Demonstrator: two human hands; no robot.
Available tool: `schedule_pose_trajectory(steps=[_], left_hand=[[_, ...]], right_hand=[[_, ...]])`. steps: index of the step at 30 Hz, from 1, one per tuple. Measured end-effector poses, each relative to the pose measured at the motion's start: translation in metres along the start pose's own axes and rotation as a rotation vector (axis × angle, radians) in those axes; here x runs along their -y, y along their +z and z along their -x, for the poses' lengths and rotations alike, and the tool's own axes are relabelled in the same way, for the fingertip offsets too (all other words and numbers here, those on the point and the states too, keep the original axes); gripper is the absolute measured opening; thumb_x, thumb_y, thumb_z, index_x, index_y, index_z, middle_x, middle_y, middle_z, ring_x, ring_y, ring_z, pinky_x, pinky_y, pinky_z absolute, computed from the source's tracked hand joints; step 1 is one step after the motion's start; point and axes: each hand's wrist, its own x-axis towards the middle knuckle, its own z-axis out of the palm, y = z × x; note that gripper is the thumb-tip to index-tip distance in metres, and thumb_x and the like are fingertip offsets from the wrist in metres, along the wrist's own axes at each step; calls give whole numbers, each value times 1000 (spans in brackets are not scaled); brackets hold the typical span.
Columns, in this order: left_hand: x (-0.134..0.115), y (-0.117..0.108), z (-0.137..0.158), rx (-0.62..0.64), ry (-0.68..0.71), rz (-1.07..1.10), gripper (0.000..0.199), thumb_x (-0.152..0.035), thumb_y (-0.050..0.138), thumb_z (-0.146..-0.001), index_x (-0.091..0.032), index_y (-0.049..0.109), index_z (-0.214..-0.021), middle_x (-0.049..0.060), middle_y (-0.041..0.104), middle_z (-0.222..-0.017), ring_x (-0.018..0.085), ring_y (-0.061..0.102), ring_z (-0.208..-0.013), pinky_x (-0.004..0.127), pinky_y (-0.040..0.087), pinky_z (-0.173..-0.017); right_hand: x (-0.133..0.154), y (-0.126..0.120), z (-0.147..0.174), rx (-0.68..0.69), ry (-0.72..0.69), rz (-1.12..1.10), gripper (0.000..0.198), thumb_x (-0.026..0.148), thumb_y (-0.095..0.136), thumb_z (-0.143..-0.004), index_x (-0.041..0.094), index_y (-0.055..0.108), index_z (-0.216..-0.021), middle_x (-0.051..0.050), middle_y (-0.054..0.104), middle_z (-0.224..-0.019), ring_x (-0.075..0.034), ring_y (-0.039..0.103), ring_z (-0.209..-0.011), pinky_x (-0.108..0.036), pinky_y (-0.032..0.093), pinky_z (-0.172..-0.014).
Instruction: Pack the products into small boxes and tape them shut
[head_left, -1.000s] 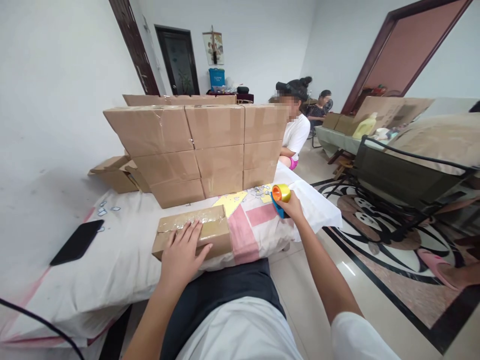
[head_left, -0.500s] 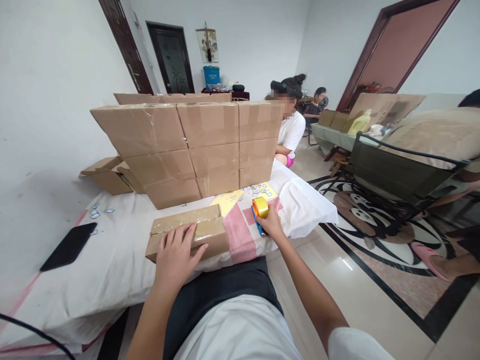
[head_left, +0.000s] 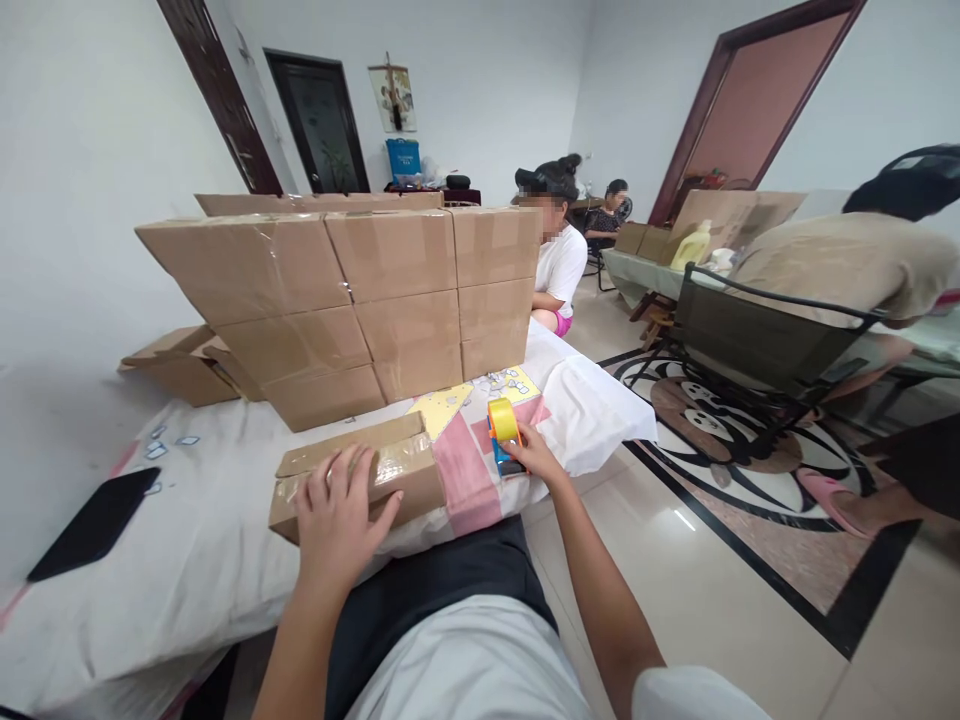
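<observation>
A small cardboard box (head_left: pixel 409 462) lies lengthwise at the near edge of the cloth-covered table, with shiny clear tape on its top. My left hand (head_left: pixel 341 505) rests on the box's near left part, fingers spread and thumb out to the right. To the right of the box stands a blue and orange tape dispenser (head_left: pixel 496 440) carrying a yellow roll of tape. My right hand (head_left: pixel 536 452) grips the dispenser from its right side; the fingertips are partly hidden.
Taped cardboard boxes (head_left: pixel 405 325) stand stacked behind the small box. An opened box (head_left: pixel 187 365) and a flat black object (head_left: pixel 97 522) are on the left. One person (head_left: pixel 562 260) sits beyond the stack; another sits in a folding chair (head_left: pixel 757 340) on the right.
My view has turned slightly right. My right hand has shifted its grip on the tape dispenser, which now shows more of its blue body. My left hand stays on the box.
</observation>
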Motion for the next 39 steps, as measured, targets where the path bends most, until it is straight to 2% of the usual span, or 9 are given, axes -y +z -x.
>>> schedule_pose_trajectory(steps=[3, 7, 11, 18, 23, 28, 32, 37, 39], left_hand=[[-16, 6, 6, -192, 31, 126, 54, -37, 69, -87, -21, 58, -138, 20, 57, -143, 44, 44, -140, 63, 32, -116], [-54, 23, 20, -398, 172, 405, 62, -18, 71, -83, -25, 52, -141, 14, 65, -121, 33, 61, -118, 50, 47, -105], [-89, 46, 34, -211, 217, 595, 53, -17, 65, -89, -23, 50, -139, 12, 66, -117, 27, 65, -109, 42, 56, -94], [-98, 68, 48, 167, -90, 653, 37, -41, 58, -97, -21, 60, -128, 14, 59, -126, 28, 68, -113, 41, 62, -87], [-98, 67, 47, 193, -205, 682, 31, -49, 57, -96, -24, 73, -105, 11, 58, -120, 28, 68, -110, 43, 61, -91], [-109, 70, 50, 116, -158, 913, 32, -46, 61, -95, -24, 78, -80, 6, 59, -94, 19, 66, -87, 28, 58, -78], [-111, 62, 51, 129, -181, 1000, 39, -49, 63, -94, -22, 78, -69, 4, 55, -79, 16, 61, -74, 23, 53, -68], [-112, 51, 51, 176, -258, 1073, 43, -51, 63, -94, -21, 73, -64, 3, 56, -76, 15, 58, -71, 21, 50, -67], [-115, 52, 52, 205, -301, 1102, 46, -53, 63, -94, -20, 70, -62, 2, 55, -75, 14, 55, -69, 22, 49, -67]], right_hand=[[1, 8, 2, -48, -11, 18, 28, 30, 71, -76, 22, 74, -103, -6, 74, -108, -32, 62, -113, -53, 46, -106], [7, 21, 12, -134, -72, 38, 24, 29, 66, -79, 20, 73, -100, -13, 67, -125, -37, 52, -131, -58, 35, -116], [17, 33, 29, -138, -188, 25, 19, 24, 63, -82, 24, 73, -99, -9, 71, -116, -32, 58, -125, -56, 26, -124], [29, 65, 75, -168, -164, -399, 32, 34, 62, -93, 22, 69, -122, -10, 72, -116, -26, 68, -110, -41, 57, -98], [48, 66, 94, -38, -54, -644, 35, 38, 70, -91, 23, 68, -122, -8, 76, -114, -25, 73, -107, -39, 58, -96], [56, 65, 103, 81, -33, -767, 43, 47, 75, -86, 23, 67, -121, -7, 77, -110, -24, 74, -99, -39, 58, -92], [36, 75, 107, -100, -123, -632, 49, 62, 56, -95, 22, 70, -120, -8, 76, -104, -24, 72, -91, -38, 57, -87], [20, 72, 96, -170, -554, -196, 55, 59, 38, -103, 22, 76, -91, -9, 73, -86, -26, 68, -87, -43, 51, -92], [23, 64, 90, -218, -628, -117, 59, 54, 30, -105, 21, 76, -89, -10, 72, -85, -26, 67, -87, -44, 50, -92]])
